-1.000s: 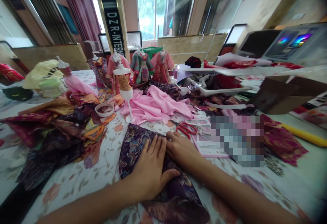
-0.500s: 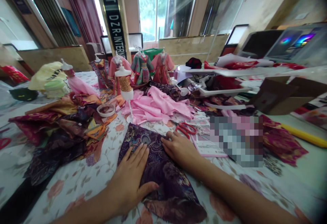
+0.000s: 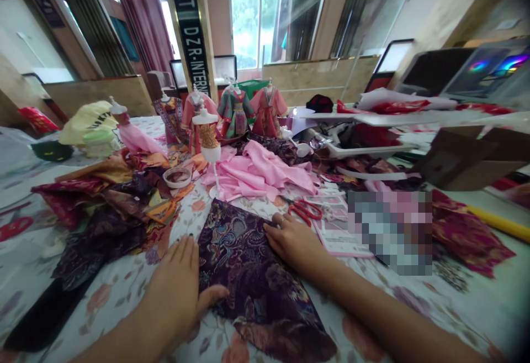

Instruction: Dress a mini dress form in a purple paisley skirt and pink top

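A folded piece of dark purple brocade fabric with a paisley-like pattern lies flat on the flowered tablecloth, its lower corner turned over. Along its left edge rests my left hand, flat and open, with the thumb over the cloth. My right hand lies on the right edge, fingers stretched out and fingertips touching the fabric. Just beyond stands a small white dress form in a gold-patterned bodice. Red-handled scissors lie past my right hand, beside a pink-edged printed sheet.
Pink satin is heaped behind the brocade. To the left are crumpled patterned scraps and a roll of tape. Several dressed miniature mannequins stand at the back. A cardboard box and a yellow rod are at right.
My left hand has slid left, from the middle of the brocade to its left edge. My right hand stays on the right edge. The view has shifted slightly.
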A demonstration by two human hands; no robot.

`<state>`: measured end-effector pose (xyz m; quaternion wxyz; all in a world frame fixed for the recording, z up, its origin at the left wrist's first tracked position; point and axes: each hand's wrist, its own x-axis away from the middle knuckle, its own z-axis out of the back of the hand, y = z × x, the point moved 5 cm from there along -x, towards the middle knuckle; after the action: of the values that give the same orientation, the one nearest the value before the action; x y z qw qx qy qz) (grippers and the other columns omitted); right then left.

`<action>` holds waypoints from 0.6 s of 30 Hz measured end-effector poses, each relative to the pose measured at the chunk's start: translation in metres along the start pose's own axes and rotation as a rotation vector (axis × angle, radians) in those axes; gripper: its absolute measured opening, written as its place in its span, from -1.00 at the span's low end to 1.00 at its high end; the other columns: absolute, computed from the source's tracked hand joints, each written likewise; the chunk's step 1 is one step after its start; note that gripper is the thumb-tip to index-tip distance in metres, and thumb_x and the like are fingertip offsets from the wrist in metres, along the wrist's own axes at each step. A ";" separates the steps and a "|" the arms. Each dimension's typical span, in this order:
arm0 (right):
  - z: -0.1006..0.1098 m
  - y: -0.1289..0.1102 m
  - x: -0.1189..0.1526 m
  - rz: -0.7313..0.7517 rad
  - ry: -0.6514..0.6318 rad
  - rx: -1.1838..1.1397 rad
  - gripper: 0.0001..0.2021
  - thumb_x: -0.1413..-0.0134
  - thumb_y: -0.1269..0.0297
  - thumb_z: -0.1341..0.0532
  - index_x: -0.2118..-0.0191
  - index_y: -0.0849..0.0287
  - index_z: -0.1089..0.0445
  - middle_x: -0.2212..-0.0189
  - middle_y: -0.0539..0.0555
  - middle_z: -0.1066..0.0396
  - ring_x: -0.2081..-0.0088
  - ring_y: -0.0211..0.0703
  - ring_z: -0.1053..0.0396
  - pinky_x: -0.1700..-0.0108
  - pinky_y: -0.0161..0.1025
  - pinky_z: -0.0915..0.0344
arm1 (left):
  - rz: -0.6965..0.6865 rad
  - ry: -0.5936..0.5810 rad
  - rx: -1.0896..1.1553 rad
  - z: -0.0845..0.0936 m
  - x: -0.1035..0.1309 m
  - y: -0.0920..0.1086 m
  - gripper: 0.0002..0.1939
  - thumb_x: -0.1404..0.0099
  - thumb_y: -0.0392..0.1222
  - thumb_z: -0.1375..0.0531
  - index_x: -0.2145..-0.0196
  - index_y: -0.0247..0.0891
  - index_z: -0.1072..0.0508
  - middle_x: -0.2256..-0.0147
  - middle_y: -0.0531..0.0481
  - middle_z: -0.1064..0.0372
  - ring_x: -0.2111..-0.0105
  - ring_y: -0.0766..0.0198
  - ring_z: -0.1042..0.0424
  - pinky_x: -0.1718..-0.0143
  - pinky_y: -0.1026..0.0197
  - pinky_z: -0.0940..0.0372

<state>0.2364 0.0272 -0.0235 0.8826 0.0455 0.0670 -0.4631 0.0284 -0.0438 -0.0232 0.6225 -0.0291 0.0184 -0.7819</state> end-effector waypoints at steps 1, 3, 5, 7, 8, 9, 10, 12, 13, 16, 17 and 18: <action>0.000 0.000 0.000 -0.001 0.002 -0.001 -0.73 -0.22 0.29 0.00 0.17 0.15 -0.45 0.25 0.17 -0.37 0.23 -0.09 -0.30 0.26 -0.24 -0.20 | 0.005 0.021 0.034 0.008 -0.006 0.007 0.01 -0.14 0.42 0.14 -0.12 -0.66 -0.21 -0.15 -0.54 -0.04 -0.18 -0.25 -0.02 -0.16 -0.20 -0.02; -0.002 0.001 -0.001 -0.005 -0.004 -0.005 -0.72 -0.22 0.28 0.00 0.15 0.16 -0.44 0.25 0.18 -0.37 0.23 -0.08 -0.30 0.26 -0.23 -0.21 | -0.130 0.078 0.187 0.019 -0.020 0.035 -0.04 -0.19 0.37 0.15 -0.21 -0.59 -0.05 -0.23 -0.44 0.11 -0.25 -0.16 0.14 -0.20 -0.17 0.05; -0.005 0.003 -0.002 0.002 -0.028 -0.020 -0.73 -0.21 0.28 -0.02 0.18 0.18 -0.46 0.25 0.19 -0.38 0.22 -0.06 -0.30 0.24 -0.22 -0.22 | -0.401 0.049 0.415 0.020 -0.032 0.073 -0.13 -0.28 0.26 0.18 -0.27 -0.53 0.19 -0.29 -0.33 0.31 -0.28 0.01 0.29 -0.24 -0.04 0.09; -0.011 0.005 -0.003 0.004 -0.073 -0.044 -0.77 -0.17 0.31 -0.08 0.23 0.22 -0.48 0.26 0.20 -0.41 0.19 -0.04 -0.30 0.17 -0.20 -0.22 | -0.519 0.049 0.618 0.017 -0.043 0.100 -0.16 -0.33 0.20 0.21 -0.28 -0.54 0.38 -0.30 -0.32 0.45 -0.29 0.11 0.39 -0.26 0.01 0.13; -0.013 0.006 -0.004 0.002 -0.094 -0.059 -0.79 -0.15 0.33 -0.11 0.23 0.25 -0.48 0.25 0.21 -0.42 0.17 -0.04 -0.29 0.13 -0.20 -0.22 | -0.540 0.041 0.682 0.014 -0.048 0.108 -0.16 -0.33 0.19 0.19 -0.27 -0.52 0.43 -0.30 -0.31 0.50 -0.29 0.11 0.44 -0.26 -0.01 0.17; -0.015 0.007 -0.004 -0.004 -0.109 -0.071 -0.80 -0.13 0.35 -0.13 0.23 0.27 -0.48 0.25 0.22 -0.43 0.16 -0.03 -0.29 0.10 -0.21 -0.21 | -0.540 0.028 0.721 0.010 -0.052 0.113 -0.15 -0.33 0.19 0.19 -0.27 -0.51 0.45 -0.30 -0.31 0.53 -0.29 0.10 0.48 -0.27 -0.02 0.20; -0.016 0.008 -0.005 -0.013 -0.114 -0.078 -0.80 -0.11 0.36 -0.14 0.21 0.28 -0.48 0.23 0.22 -0.43 0.15 -0.03 -0.29 0.09 -0.21 -0.21 | -0.537 0.006 0.738 0.007 -0.055 0.115 -0.15 -0.32 0.19 0.18 -0.27 -0.49 0.46 -0.30 -0.30 0.55 -0.29 0.10 0.50 -0.27 -0.03 0.22; -0.015 0.008 -0.005 -0.030 -0.102 -0.072 -0.78 -0.12 0.36 -0.13 0.18 0.31 -0.47 0.21 0.24 -0.42 0.15 -0.03 -0.29 0.10 -0.21 -0.22 | -0.531 -0.042 0.721 0.002 -0.057 0.113 -0.15 -0.31 0.21 0.18 -0.28 -0.47 0.44 -0.30 -0.27 0.56 -0.29 0.10 0.50 -0.27 -0.02 0.23; -0.013 0.007 -0.004 -0.036 -0.092 -0.058 -0.78 -0.13 0.36 -0.13 0.18 0.31 -0.47 0.20 0.25 -0.42 0.16 -0.03 -0.29 0.11 -0.21 -0.22 | -0.529 -0.062 0.693 0.000 -0.056 0.111 -0.14 -0.31 0.23 0.18 -0.28 -0.46 0.42 -0.30 -0.26 0.55 -0.29 0.10 0.48 -0.27 -0.01 0.22; -0.006 0.003 -0.003 -0.032 -0.085 -0.016 -0.80 -0.14 0.33 -0.12 0.25 0.26 -0.47 0.23 0.22 -0.39 0.20 -0.05 -0.29 0.15 -0.21 -0.22 | -0.495 -0.059 0.555 -0.005 -0.052 0.102 -0.12 -0.28 0.27 0.20 -0.28 -0.49 0.34 -0.30 -0.29 0.46 -0.29 0.06 0.43 -0.26 -0.07 0.21; -0.004 0.002 -0.003 -0.025 -0.090 -0.009 -0.81 -0.15 0.32 -0.12 0.27 0.24 -0.47 0.24 0.20 -0.39 0.22 -0.06 -0.29 0.18 -0.22 -0.21 | -0.483 -0.041 0.501 -0.007 -0.051 0.100 -0.13 -0.29 0.27 0.21 -0.28 -0.49 0.32 -0.30 -0.29 0.42 -0.29 0.05 0.40 -0.26 -0.09 0.23; -0.003 0.001 -0.003 -0.018 -0.094 -0.006 -0.80 -0.15 0.31 -0.11 0.28 0.21 -0.47 0.25 0.18 -0.38 0.23 -0.06 -0.29 0.20 -0.23 -0.21 | -0.474 -0.017 0.449 -0.009 -0.049 0.099 -0.14 -0.29 0.26 0.22 -0.28 -0.49 0.30 -0.30 -0.29 0.40 -0.29 0.05 0.38 -0.26 -0.09 0.24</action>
<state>0.2352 0.0300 -0.0258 0.8807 0.0205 0.0273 -0.4724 0.1346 -0.0186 -0.0397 0.4142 0.0988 -0.1667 -0.8893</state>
